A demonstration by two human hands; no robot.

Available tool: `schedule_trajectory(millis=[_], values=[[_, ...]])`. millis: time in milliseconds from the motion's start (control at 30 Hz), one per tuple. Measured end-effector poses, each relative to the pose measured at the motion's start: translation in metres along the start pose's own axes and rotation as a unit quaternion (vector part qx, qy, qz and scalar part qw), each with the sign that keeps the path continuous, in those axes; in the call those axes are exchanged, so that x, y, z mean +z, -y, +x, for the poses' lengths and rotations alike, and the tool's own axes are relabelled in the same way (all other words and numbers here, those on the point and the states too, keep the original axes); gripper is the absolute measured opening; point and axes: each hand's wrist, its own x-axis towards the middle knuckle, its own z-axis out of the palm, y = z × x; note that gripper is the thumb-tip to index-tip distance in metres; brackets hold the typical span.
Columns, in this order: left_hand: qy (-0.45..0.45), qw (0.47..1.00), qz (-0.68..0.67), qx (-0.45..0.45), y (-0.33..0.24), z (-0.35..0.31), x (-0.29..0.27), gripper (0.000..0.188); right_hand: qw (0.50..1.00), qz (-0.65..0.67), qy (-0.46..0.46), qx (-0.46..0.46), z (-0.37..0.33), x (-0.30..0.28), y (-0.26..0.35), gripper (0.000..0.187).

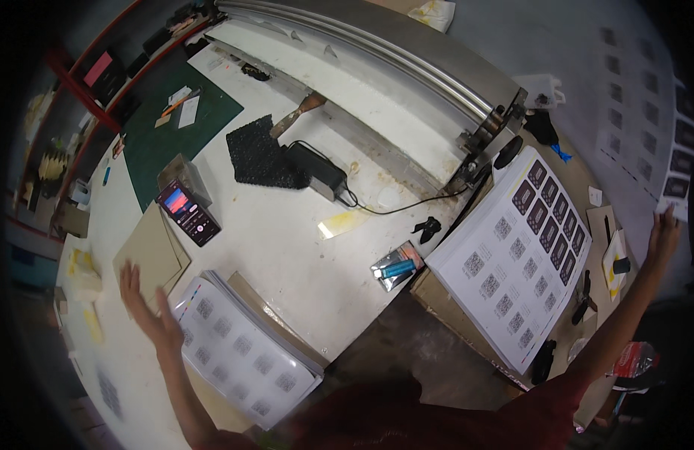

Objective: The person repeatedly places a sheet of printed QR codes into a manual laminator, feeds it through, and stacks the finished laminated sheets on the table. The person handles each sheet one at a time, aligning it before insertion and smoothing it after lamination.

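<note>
My right hand (664, 236), far to the right, is closed on the corner of a large printed sheet (632, 124) with rows of codes and dark labels. The sheet is raised and smeared by motion. Below it, to its left, lies a thick stack of matching sheets (512, 259) on a board. My left hand (158, 319) is open, fingers apart, at the left edge of a second stack of printed sheets (242, 349) on the white table. Beside that hand lie brown cardboard pieces (148, 251).
A metal roller machine (407, 71) spans the back of the white table (279, 262). A phone (188, 212) leans on a small box. A black power adapter (317, 171), a scraper (298, 114), a green cutting mat (155, 150) and a blue-capped tube (395, 268) lie about. Pliers (584, 298) lie at right.
</note>
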Motion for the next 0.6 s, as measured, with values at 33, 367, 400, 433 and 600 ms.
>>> schedule_trajectory(millis=[33, 367, 400, 433, 600], values=[[0.017, 0.999, -0.018, 0.031, -0.024, 0.024, 0.009, 0.05, 0.998, -0.015, -0.005, -0.067, 0.01, 0.031, -0.007, 0.046], [0.049, 0.918, -0.324, 0.223, -0.217, 0.163, 0.176, 0.041, 0.993, 0.037, -0.086, -0.071, 0.055, 0.316, -0.052, 0.044], [0.042, 0.917, -0.333, 0.216, -0.229, 0.17, 0.193, 0.041, 0.993, 0.057, -0.081, -0.065, 0.048, 0.343, -0.057, 0.045], [0.09, 0.91, -0.377, 0.149, -0.24, 0.175, 0.206, 0.042, 0.992, 0.087, -0.08, -0.04, 0.038, 0.374, -0.064, 0.045], [0.277, 0.81, -0.508, -0.098, -0.288, 0.214, 0.261, 0.052, 0.988, 0.099, -0.063, 0.1, 0.019, 0.478, -0.095, 0.034]])
